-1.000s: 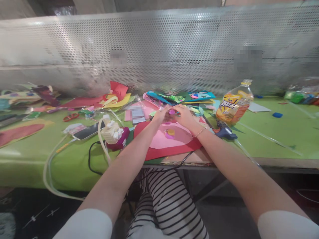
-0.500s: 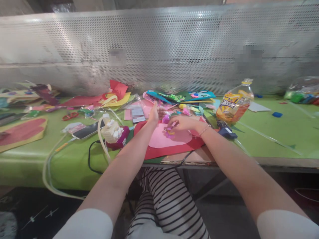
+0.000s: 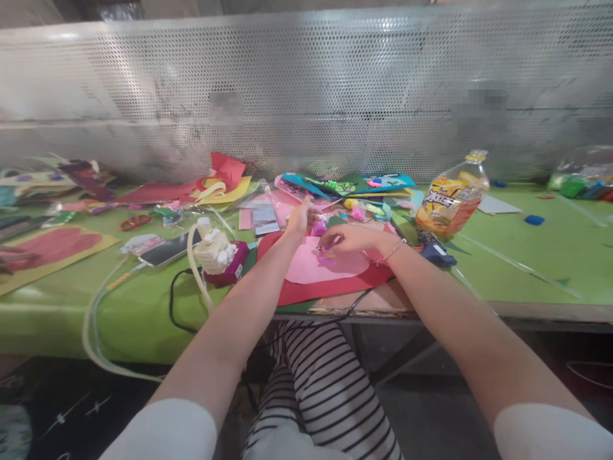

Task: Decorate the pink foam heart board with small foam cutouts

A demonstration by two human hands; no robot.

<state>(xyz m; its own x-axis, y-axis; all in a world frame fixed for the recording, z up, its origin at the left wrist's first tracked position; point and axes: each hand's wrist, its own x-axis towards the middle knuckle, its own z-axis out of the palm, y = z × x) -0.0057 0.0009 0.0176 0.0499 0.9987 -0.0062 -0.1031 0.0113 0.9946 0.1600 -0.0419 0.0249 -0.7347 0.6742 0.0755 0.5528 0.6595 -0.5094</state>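
Observation:
A pink paper shape (image 3: 306,271) lies on a larger red paper (image 3: 287,294) at the table's front edge. On the pink shape is a small purple and yellow piece (image 3: 327,259). My right hand (image 3: 345,238) is over it, fingers bent together at the piece; what they pinch is too small to make out. My left hand (image 3: 303,218) is at the back left edge of the pink shape, beside a purple lump (image 3: 318,228). Its fingers curl inward, and whether they hold anything is hidden.
A yellow-labelled bottle (image 3: 450,198) stands at the right, beside a dark blue tool (image 3: 437,250). To the left are a power strip (image 3: 215,255), a phone (image 3: 171,250) and red scissors (image 3: 135,222). Another person's hand (image 3: 14,259) rests on yellow-edged paper at far left.
My left hand has shifted slightly right and its fingers have curled in. My right hand has barely moved. The yellow-edged paper at far left has slid right, and more of the other person's hand shows.

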